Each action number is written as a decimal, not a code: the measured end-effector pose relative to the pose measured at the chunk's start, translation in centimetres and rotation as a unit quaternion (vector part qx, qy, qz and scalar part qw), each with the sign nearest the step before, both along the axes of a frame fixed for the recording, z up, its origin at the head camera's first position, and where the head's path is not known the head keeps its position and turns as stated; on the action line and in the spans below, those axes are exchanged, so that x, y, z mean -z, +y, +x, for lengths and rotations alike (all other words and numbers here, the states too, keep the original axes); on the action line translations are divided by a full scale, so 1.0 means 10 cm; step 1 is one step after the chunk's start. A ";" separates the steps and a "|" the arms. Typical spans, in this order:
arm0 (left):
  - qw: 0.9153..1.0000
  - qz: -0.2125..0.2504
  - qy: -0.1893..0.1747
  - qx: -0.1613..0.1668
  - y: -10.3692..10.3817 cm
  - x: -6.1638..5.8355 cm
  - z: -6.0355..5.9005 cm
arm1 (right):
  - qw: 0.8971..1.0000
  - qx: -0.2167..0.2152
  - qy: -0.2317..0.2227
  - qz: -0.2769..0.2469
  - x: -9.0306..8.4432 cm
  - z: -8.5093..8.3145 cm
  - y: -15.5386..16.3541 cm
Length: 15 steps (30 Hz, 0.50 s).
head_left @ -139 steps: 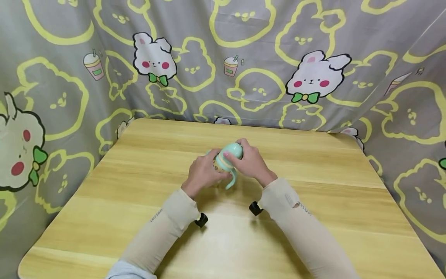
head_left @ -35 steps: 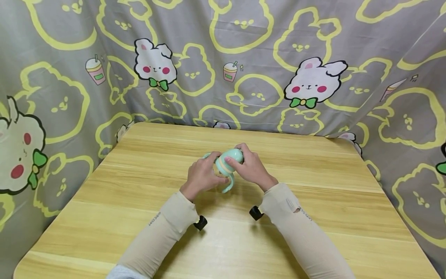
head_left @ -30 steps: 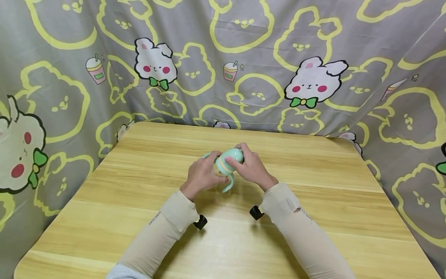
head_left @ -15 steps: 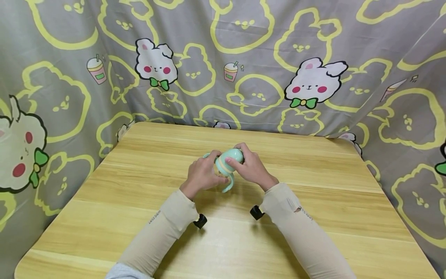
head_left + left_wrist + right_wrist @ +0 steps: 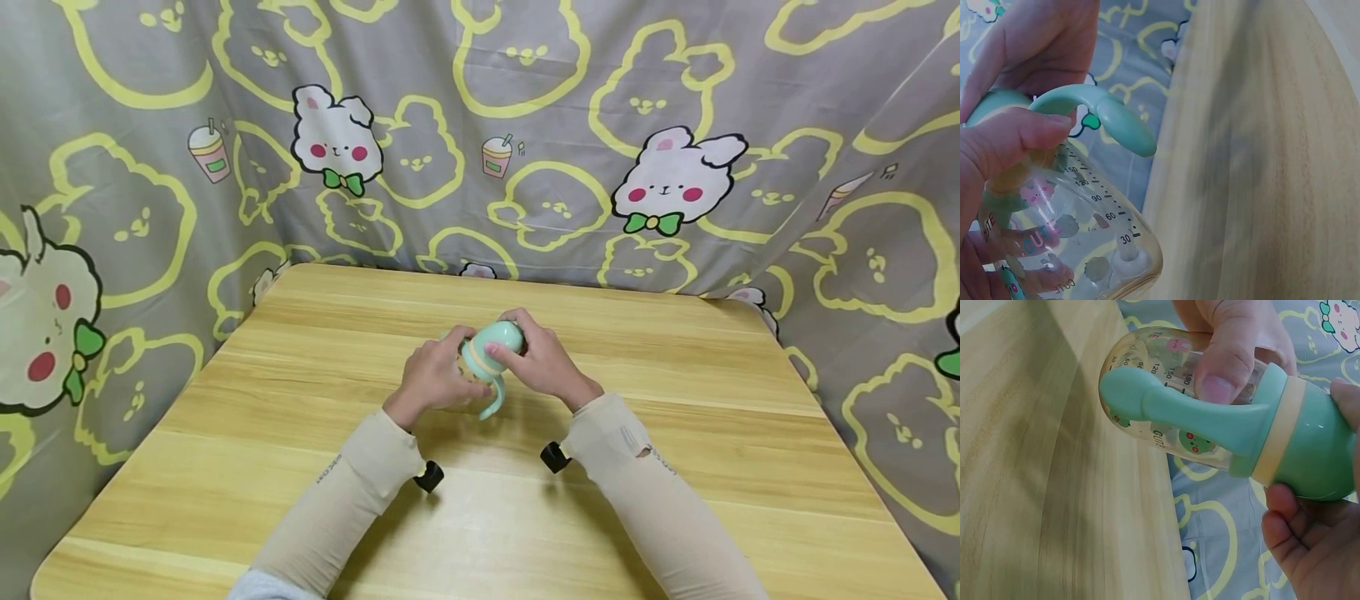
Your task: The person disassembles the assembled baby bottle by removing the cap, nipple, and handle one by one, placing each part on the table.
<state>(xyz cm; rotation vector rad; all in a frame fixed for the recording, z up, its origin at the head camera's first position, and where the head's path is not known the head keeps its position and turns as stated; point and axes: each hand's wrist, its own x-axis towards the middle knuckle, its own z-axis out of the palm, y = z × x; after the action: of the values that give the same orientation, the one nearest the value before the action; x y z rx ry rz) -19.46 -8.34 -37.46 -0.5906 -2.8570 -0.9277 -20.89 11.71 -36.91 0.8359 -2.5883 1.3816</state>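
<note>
A baby bottle (image 5: 487, 348) is held tilted above the table, in both hands. My left hand (image 5: 435, 372) grips its clear, amber-tinted body (image 5: 1141, 353), which carries printed numbers and cartoon animals. Around the mint-green domed cap (image 5: 1319, 440) curl the fingers of my right hand (image 5: 549, 360). A cream ring (image 5: 1280, 428) runs below the cap. One curved mint handle (image 5: 1094, 103) sticks out near my left thumb; the other is mostly hidden in the head view. Inside the body, a straw ends in a weighted ball (image 5: 1132, 262). No liquid can be made out.
A light wood-grain table (image 5: 675, 467) lies beneath both hands. Grey curtain (image 5: 420, 50) with yellow outlines and white rabbits hangs behind it and along both sides. Small black wrist cameras (image 5: 429, 477) jut inward from the beige sleeves (image 5: 337, 500).
Both hands keep their hold on the bottle. In the last half second it has turned slightly: the near handle has swung a little, and less of the far handle shows.
</note>
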 end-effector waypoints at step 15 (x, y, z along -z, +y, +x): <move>1.000 -0.005 0.024 0.005 0.03 -0.02 0.03 | 0.999 0.026 0.021 0.040 -0.03 0.00 0.02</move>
<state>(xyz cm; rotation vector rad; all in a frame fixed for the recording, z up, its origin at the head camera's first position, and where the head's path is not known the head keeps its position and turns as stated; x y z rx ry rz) -19.18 -8.08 -37.27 -0.6193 -2.8213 -0.8875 -20.90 11.87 -36.57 0.7930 -2.6297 1.2394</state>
